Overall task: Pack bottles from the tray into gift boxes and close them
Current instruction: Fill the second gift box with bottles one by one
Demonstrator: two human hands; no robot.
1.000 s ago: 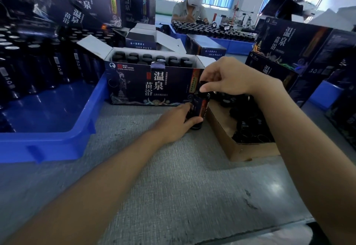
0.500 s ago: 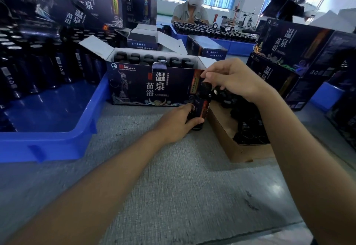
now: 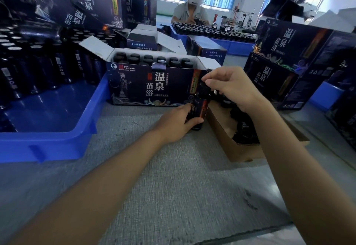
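The left hand [image 3: 173, 123] was wrapped round the lower body of one dark bottle [image 3: 200, 108], fingers & thumb curled tight on it, w/ the bottle standing upright on the grey desk [image 3: 173, 187] just in front of the right end of the open gift box [image 3: 154, 87]. The right hand [image 3: 233, 89] was over the bottle's top, thumb & forefinger pinched on the black cap [image 3: 204, 89] at its neck (whether the cap sat fully home could not be told). The gift box had its flaps up, w/ two rows of packed bottles [image 3: 152, 60] inside, tops about level w/ the rim. To the left sat the blue tray [image 3: 92, 110], its near corner right beside the box, w/ many spare bottles [image 3: 38, 65] standing along its far side. On the right, just beside the held bottle, lay a low brown carton [image 3: 223, 135] holding small dark pieces, too blurred to name. Closed boxes [image 3: 289, 52] of the same print were stacked at far right, more at far left. Across the room a person [image 3: 189, 12] sat behind a second tray [image 3: 237, 47] of bottles, hands on something dark.
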